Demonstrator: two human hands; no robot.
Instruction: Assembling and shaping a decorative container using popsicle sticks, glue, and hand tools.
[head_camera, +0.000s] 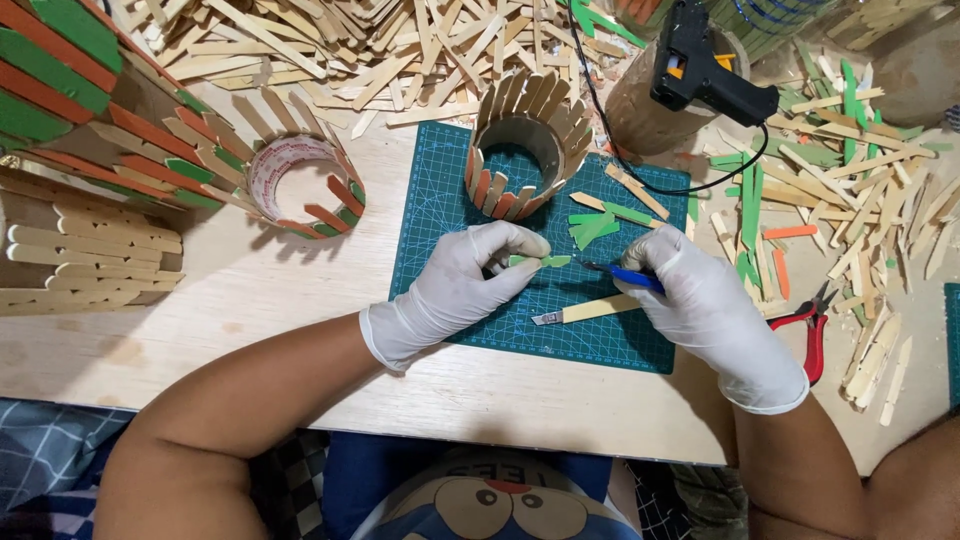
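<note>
Right now the left hand (455, 285) pinches a short green stick piece (535, 261) between thumb and fingertips, grip clenched on it, held just above the green cutting mat (440, 210) near the middle of the table (300, 300). The right hand (700, 300) is closed around a blue-handled cutter (625, 277), its tip touching the end of the green piece; whether a cut is in progress I cannot tell. Progress, judged from the layout: a cardboard ring (528, 150) at the mat's far edge is only partly clad, with plain sticks around most of it and orange and green ones along its near side, so some gaps look left. A second ring (305, 180) toward the table's left side has a few coloured sticks on one side, mostly bare. Finished-looking striped pieces (70, 90) sit at the far left corner. A few cut green bits (592, 228) lie on the mat just beside the hands, and a craft knife (585, 312) lies nearer the front edge. Loose sticks (860, 200) heap the right side; glue gun (700, 70) rests at the far right, red pliers (812, 330) near the right edge.
</note>
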